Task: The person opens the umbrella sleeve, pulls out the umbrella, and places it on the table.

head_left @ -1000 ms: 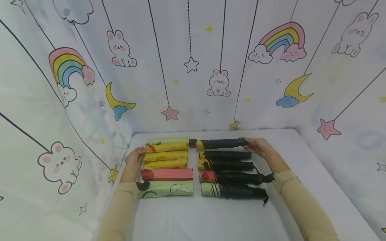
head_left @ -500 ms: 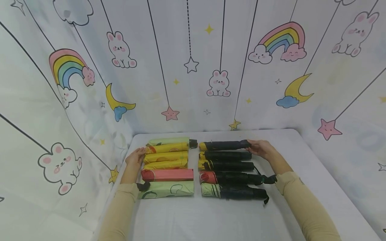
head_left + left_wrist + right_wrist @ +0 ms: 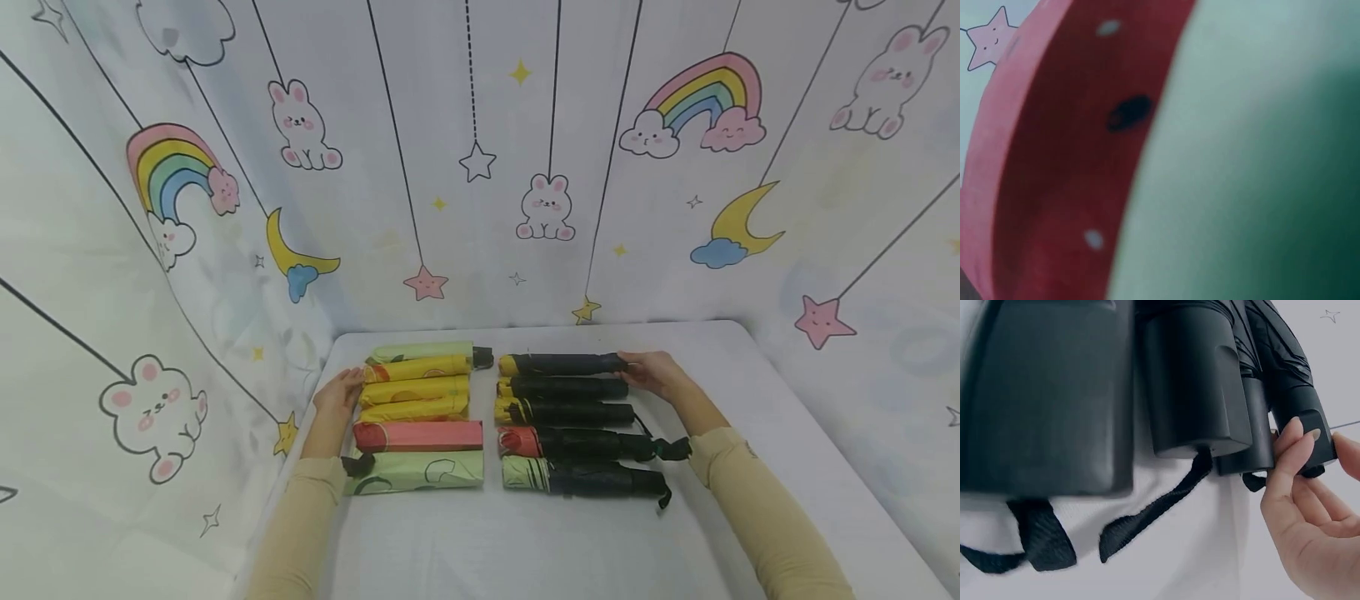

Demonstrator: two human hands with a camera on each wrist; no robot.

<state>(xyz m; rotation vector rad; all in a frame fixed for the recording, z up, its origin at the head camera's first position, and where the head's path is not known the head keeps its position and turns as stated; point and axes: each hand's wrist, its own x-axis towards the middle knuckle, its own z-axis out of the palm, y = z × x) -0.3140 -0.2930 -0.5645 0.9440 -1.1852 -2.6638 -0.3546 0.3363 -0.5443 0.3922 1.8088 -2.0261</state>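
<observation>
In the head view my right hand (image 3: 656,372) holds the handle end of a folded dark umbrella (image 3: 566,364) with a yellow tip, the farthest of the right column. The right wrist view shows the thumb and fingers (image 3: 1297,450) on either side of its black handle (image 3: 1307,419). My left hand (image 3: 337,396) is at the left end of a yellow, fruit-printed roll (image 3: 420,368). Just behind that roll lies a light green one (image 3: 423,351), and a dark end (image 3: 482,357) sticks out to the right. In the left wrist view, watermelon-print fabric (image 3: 1079,150) hides the left hand.
Nearer in the left column lie more yellow rolls (image 3: 416,408), a pink roll (image 3: 420,435) and a green roll (image 3: 427,471). More folded dark umbrellas (image 3: 577,388) line the right column, with wrist straps (image 3: 1154,515). A patterned curtain (image 3: 480,250) stands behind the white table (image 3: 555,546).
The right hand has brought the dark umbrella slightly nearer and to the right, away from the dark end in the left column. The left hand has stayed nearly still.
</observation>
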